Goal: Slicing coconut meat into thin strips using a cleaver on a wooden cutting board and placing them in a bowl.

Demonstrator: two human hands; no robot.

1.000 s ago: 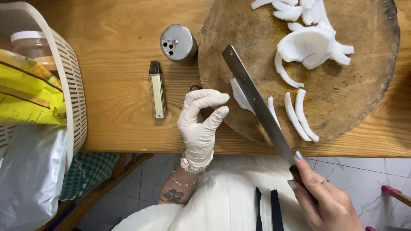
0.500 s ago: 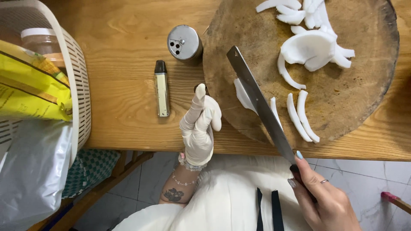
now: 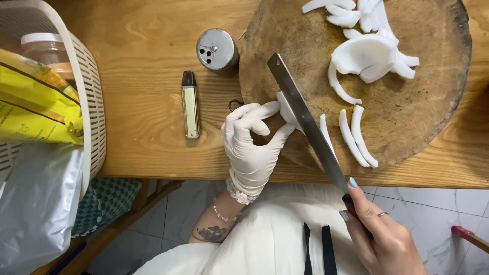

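Knife (image 3: pixel 305 122) blade covers part of the white piece (image 3: pixel 286 108) under it, shape unclear. Handle hidden in right hand (image 3: pixel 379 237), which is cut off at bottom edge. Basket (image 3: pixel 86 91), plastic bag (image 3: pixel 35 203) & board (image 3: pixel 407 137) run off frame. Jar (image 3: pixel 46 48) mostly hidden behind basket rim.

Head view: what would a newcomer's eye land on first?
First the long cleaver, running diagonally over the near edge of the round wooden chopping board, gripped by the bare right hand at bottom right. Against its blade, the white-gloved left hand pinches a white coconut piece. More white coconut slices lie on the board, and a white basket with a yellow packet sits at far left.
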